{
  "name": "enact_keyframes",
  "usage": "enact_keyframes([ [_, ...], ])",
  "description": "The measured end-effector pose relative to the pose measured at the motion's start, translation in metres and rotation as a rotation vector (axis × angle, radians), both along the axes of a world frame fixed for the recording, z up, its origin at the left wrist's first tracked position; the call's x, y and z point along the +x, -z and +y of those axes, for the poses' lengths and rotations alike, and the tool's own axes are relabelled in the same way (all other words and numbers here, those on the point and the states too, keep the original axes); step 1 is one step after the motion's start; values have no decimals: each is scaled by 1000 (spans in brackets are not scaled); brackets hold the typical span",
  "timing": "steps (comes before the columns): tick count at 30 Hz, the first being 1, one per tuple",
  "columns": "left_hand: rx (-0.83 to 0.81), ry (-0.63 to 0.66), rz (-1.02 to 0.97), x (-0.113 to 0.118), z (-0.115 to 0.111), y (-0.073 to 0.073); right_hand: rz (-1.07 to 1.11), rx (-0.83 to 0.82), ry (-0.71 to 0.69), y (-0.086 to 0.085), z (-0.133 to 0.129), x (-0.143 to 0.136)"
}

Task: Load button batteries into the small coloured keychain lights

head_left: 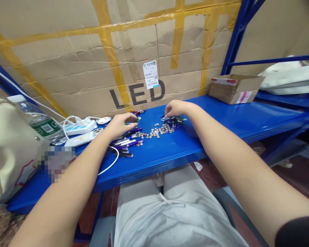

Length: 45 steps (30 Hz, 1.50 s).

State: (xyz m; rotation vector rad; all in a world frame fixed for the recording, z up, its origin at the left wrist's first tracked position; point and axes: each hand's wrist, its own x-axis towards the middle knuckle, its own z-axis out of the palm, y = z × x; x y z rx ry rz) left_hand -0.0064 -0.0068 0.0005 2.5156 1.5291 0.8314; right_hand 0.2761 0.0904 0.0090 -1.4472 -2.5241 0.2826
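Note:
My left hand point(121, 124) is curled around a small green tube point(137, 120), mostly hidden by the fingers, at the left of the blue table. Just below it lies a pile of slim metal tubes like pen lights point(128, 141), in purple, silver, blue and black. My right hand point(174, 108) bends down with its fingertips pinched on a carabiner point(165, 119) at the left edge of a heap of coloured carabiners point(179, 121). Between both hands, many round silver button cells point(156, 132) are scattered, denser toward the right.
Left of the pile are power strips point(83, 127) with white cables, a water bottle point(41, 120) and a cream bag point(12, 147). A small carton point(234, 90) stands at the back right. Behind the table point(167, 151) rises a large taped cardboard panel point(134, 51).

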Motion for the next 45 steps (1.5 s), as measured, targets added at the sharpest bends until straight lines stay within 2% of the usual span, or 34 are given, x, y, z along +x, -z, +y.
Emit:
enact_keyframes([
  [4, -8, 2, 17, 0, 1, 0, 7, -20, -27, -2, -5, -3],
  [9, -13, 5, 26, 2, -1, 0, 52, -74, -191, -5, -25, -19],
  [13, -18, 14, 24, 3, -3, -1, 13, -90, -263, -6, -39, -32],
  [22, -16, 9, 44, 7, -5, -2, -149, -109, -202, -15, -34, -14],
  [34, -29, 18, 49, 6, -3, -1, -215, -83, -196, -16, -41, -21],
  [37, -33, 26, 32, 6, -2, 0, -49, -29, -213, -16, -42, -23],
  [42, -86, 46, -70, 9, -2, 2, 483, 55, -403, -8, -41, -41],
  [45, -99, 57, -123, 10, -2, 3, 610, 90, -447, 1, -38, -54],
])
